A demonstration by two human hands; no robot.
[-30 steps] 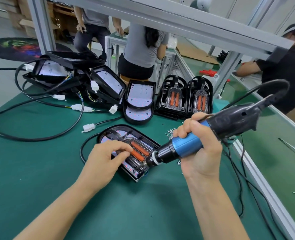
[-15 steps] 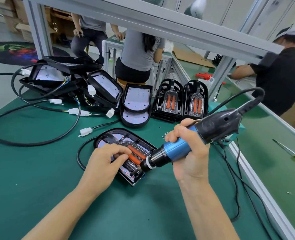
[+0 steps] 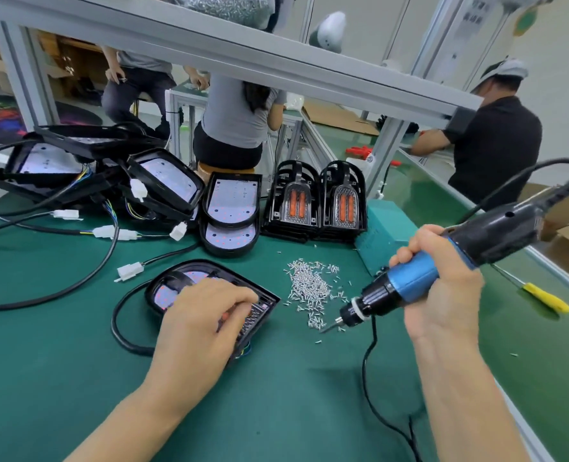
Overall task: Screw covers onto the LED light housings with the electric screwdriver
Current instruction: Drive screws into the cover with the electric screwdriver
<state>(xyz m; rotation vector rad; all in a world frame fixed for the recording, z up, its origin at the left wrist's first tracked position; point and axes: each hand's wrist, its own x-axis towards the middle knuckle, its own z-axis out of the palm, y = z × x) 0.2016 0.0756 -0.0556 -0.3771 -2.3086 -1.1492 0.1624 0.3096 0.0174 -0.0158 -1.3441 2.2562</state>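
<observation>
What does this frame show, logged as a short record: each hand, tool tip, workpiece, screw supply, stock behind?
left hand: left hand rests curled on the LED light housing, holding it down on the green mat
right hand: right hand grips the electric screwdriver
tool tip: at the near edge of the pile of screws, off the housing
workpiece: flat on the mat, cover on, cable looping to its left
stock behind: stacked covers, open housings with wired connectors
</observation>
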